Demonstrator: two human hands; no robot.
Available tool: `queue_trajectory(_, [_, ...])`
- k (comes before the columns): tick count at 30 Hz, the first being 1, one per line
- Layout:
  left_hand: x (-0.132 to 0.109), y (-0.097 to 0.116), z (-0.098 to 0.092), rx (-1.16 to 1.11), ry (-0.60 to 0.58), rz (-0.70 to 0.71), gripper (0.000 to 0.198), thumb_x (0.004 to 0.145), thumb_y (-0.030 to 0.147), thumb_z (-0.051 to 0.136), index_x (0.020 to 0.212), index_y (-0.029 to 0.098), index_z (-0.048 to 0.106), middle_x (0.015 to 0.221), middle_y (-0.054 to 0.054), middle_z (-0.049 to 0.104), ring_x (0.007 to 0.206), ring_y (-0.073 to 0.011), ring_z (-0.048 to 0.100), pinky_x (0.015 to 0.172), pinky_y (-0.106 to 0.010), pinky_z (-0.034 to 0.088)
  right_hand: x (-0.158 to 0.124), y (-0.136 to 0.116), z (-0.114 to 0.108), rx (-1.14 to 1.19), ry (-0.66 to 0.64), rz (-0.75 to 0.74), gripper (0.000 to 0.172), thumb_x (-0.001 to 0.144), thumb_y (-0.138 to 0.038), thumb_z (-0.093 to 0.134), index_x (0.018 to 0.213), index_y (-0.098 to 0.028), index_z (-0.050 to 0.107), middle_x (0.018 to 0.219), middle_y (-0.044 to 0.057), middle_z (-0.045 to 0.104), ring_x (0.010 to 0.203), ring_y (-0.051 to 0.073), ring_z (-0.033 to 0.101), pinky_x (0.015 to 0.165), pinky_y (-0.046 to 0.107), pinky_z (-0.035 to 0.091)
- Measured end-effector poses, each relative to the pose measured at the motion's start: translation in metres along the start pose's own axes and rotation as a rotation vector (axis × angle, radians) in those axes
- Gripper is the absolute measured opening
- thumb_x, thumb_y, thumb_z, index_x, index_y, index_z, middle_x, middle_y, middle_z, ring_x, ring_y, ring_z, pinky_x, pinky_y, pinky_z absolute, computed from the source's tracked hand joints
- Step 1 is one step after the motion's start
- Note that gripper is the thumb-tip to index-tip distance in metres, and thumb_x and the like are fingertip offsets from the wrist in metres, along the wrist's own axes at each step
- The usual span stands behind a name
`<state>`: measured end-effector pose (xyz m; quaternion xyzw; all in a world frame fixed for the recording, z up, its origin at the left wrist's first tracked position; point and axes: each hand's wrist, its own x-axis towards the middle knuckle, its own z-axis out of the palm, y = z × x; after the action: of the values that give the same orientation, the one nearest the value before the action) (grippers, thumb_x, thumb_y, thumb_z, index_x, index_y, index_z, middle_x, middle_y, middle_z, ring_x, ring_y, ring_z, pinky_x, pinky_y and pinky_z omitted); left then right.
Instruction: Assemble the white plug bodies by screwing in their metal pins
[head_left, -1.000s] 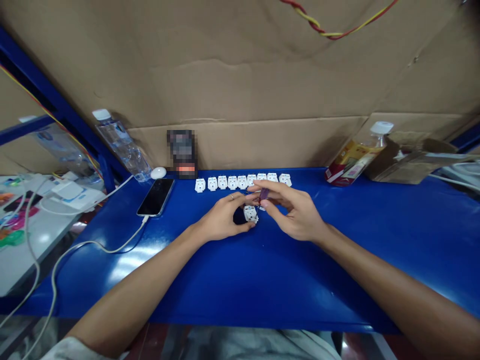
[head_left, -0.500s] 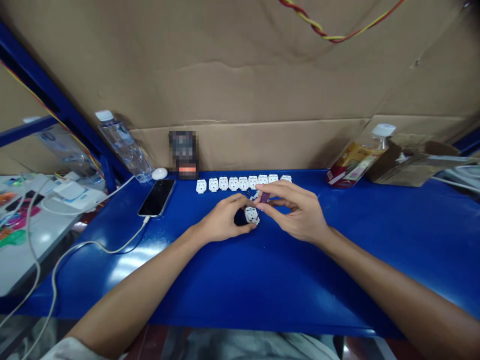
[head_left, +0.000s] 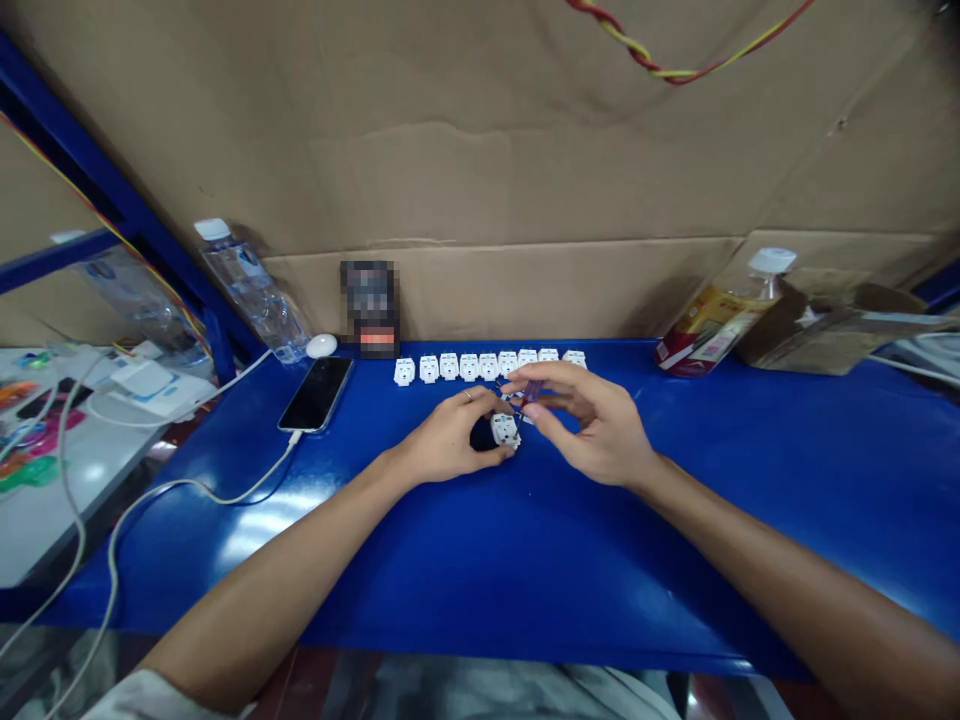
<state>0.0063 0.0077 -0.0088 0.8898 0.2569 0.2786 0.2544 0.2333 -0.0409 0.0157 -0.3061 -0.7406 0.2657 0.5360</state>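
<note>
Between the thumb and fingers of my left hand (head_left: 454, 438) is a white plastic piece (head_left: 505, 430), held on the blue table (head_left: 525, 570). My right hand (head_left: 600, 420) grips a small screwdriver by its purple handle (head_left: 533, 391), its thin shaft slanting down to the right side of that piece. Behind my hands several similar white pieces (head_left: 448, 367) stand in a row. A few small parts lie between the row and my fingers, partly hidden and too small to make out.
A phone (head_left: 316, 394) on a white cable lies left, beside a round white object (head_left: 322, 346) and a leaning water bottle (head_left: 255, 290). A black box (head_left: 369, 305) stands at the back. Another bottle (head_left: 712, 320) leans by a cardboard box (head_left: 810, 335) at right.
The purple handle has turned a little between my right fingers, and those fingers have shifted slightly. My left hand keeps its hold on the white piece. The view has moved very slightly.
</note>
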Motion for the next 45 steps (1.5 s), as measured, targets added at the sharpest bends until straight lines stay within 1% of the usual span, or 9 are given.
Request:
queue_trajectory(3, [-0.0001,-0.0005,0.0003,0.008,0.006,0.002,0.044,0.089,0.038,0.078,0.127,0.022,0.064,0.118,-0.007,0.067,0.111,-0.0245,0.067,0.100,-0.043,0.056,0.0002,-0.0003,0.0005,-0.049,0.028,-0.048,0.046,0.094,-0.018,0.074,0.136,-0.035,0.069,0.125,0.005,0.073,0.107,0.023,0.075,0.088,0.040,0.071])
queue_trajectory(7, [-0.0003,-0.0002,0.0000,0.011,0.008,0.006,0.052,0.089,0.037,0.079,0.137,0.024,0.061,0.124,-0.008,0.066,0.115,-0.0250,0.066,0.105,-0.045,0.055,-0.0004,-0.0010,0.0006,-0.012,-0.014,0.005,0.053,0.098,-0.016,0.067,0.147,-0.036,0.059,0.132,0.005,0.072,0.114,0.024,0.075,0.096,0.044,0.069])
queue_trajectory(11, [-0.0001,0.0000,-0.0005,0.005,0.001,-0.002,0.045,0.089,0.036,0.079,0.128,0.021,0.064,0.119,-0.007,0.067,0.112,-0.0245,0.067,0.101,-0.043,0.056,0.0005,-0.0033,0.0001,-0.058,0.001,-0.064,0.046,0.094,-0.017,0.073,0.136,-0.036,0.070,0.132,0.005,0.070,0.111,0.024,0.075,0.090,0.042,0.070])
queue_trajectory(24, [0.0000,-0.0008,0.0004,-0.002,0.008,0.009,0.050,0.090,0.037,0.078,0.134,0.023,0.061,0.124,-0.008,0.066,0.114,-0.0250,0.067,0.103,-0.045,0.056,0.0002,-0.0047,0.0000,-0.074,0.006,-0.031,0.052,0.097,-0.015,0.069,0.144,-0.035,0.063,0.128,0.006,0.073,0.107,0.023,0.076,0.091,0.042,0.070])
queue_trajectory(29, [0.0001,0.0001,-0.0005,-0.002,-0.003,-0.003,0.045,0.089,0.037,0.079,0.129,0.022,0.063,0.120,-0.008,0.067,0.112,-0.0249,0.067,0.100,-0.044,0.056,0.0006,-0.0050,-0.0002,-0.098,0.042,-0.115,0.048,0.092,-0.015,0.075,0.135,-0.036,0.071,0.124,0.006,0.071,0.104,0.023,0.075,0.087,0.042,0.072])
queue_trajectory(33, [0.0003,0.0015,-0.0014,-0.003,-0.004,-0.002,0.049,0.089,0.037,0.079,0.133,0.023,0.062,0.122,-0.008,0.066,0.113,-0.0249,0.066,0.102,-0.044,0.056,0.0004,-0.0045,-0.0010,-0.061,0.016,-0.044,0.050,0.097,-0.016,0.069,0.143,-0.035,0.064,0.124,0.006,0.073,0.107,0.023,0.076,0.090,0.043,0.071])
queue_trajectory(38, [0.0005,0.0005,-0.0003,0.000,0.005,0.005,0.044,0.089,0.037,0.078,0.127,0.021,0.064,0.118,-0.008,0.066,0.110,-0.0244,0.066,0.099,-0.043,0.056,0.0000,-0.0036,0.0001,-0.079,0.000,-0.072,0.047,0.094,-0.017,0.073,0.137,-0.035,0.069,0.126,0.005,0.072,0.107,0.022,0.075,0.089,0.040,0.071])
queue_trajectory(43, [0.0004,0.0001,-0.0001,-0.010,0.004,0.002,0.049,0.090,0.038,0.078,0.134,0.023,0.062,0.125,-0.008,0.066,0.117,-0.0254,0.066,0.106,-0.046,0.054,-0.0007,-0.0024,-0.0029,0.013,-0.026,-0.006,0.051,0.100,-0.020,0.063,0.149,-0.033,0.055,0.127,0.007,0.072,0.108,0.023,0.076,0.097,0.043,0.067])
queue_trajectory(45, [0.0007,0.0014,-0.0012,-0.016,-0.013,-0.009,0.046,0.089,0.036,0.078,0.132,0.024,0.063,0.124,-0.007,0.067,0.116,-0.0245,0.066,0.105,-0.045,0.054,0.0017,-0.0044,-0.0082,0.041,0.011,-0.013,0.050,0.102,-0.023,0.060,0.150,-0.033,0.052,0.125,0.007,0.071,0.103,0.022,0.076,0.093,0.042,0.068])
